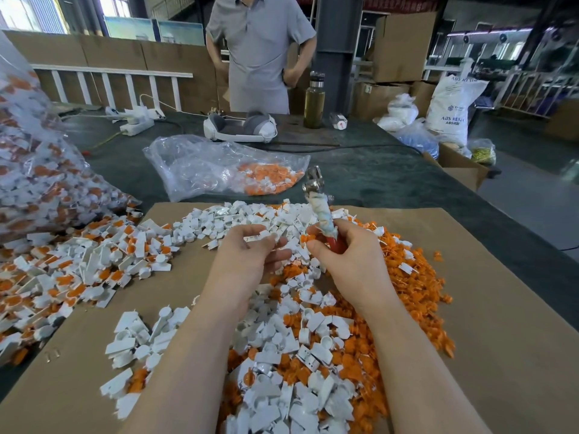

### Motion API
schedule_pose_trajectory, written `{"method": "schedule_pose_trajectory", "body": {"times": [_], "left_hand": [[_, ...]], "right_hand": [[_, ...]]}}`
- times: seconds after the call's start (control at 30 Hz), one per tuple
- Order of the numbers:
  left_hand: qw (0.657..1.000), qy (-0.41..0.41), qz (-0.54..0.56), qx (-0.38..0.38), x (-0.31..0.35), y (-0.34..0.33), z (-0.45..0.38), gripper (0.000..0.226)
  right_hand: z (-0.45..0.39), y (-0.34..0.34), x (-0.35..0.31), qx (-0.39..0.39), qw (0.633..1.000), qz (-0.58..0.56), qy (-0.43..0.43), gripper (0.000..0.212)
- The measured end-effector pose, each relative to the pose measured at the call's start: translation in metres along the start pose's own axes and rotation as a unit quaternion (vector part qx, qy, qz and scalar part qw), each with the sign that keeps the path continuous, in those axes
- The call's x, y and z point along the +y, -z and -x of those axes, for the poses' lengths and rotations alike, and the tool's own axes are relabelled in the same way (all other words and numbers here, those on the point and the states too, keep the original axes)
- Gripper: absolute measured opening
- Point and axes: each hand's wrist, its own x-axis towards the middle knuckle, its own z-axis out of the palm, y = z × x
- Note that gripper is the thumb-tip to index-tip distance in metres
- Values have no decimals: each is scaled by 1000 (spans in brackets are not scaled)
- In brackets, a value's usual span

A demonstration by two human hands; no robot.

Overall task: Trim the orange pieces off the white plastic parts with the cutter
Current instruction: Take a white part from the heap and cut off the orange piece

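Note:
My right hand (347, 249) grips the cutter (322, 211) by its red, tape-wrapped handles, with the metal jaws pointing up and away from me. My left hand (250, 249) hovers beside it, palm up, fingers curled round a small white plastic part (266, 235). Under both hands a brown cardboard sheet (501, 339) carries heaps of white parts (282, 386) mixed with orange pieces (407, 277). More white parts with orange pieces attached (78, 267) spill across the left side.
A big clear bag of parts (34, 170) leans at the left. A smaller clear bag (219, 167) lies behind the cardboard. Farther back stand a glass bottle (314, 101), a grey-and-white device (239, 126) and a person in grey (260, 51). Sacks and boxes sit at the right.

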Motion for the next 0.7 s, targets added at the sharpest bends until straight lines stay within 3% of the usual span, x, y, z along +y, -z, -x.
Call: {"method": "schedule_pose_trajectory", "body": {"times": [0.43, 0.7], "left_hand": [[995, -74, -34, 51, 1, -12, 11, 6], [982, -132, -113, 67, 1, -16, 15, 10]], "right_hand": [[2, -6, -4, 40, 998, 37, 34, 11], [3, -9, -7, 77, 993, 70, 46, 14]]}}
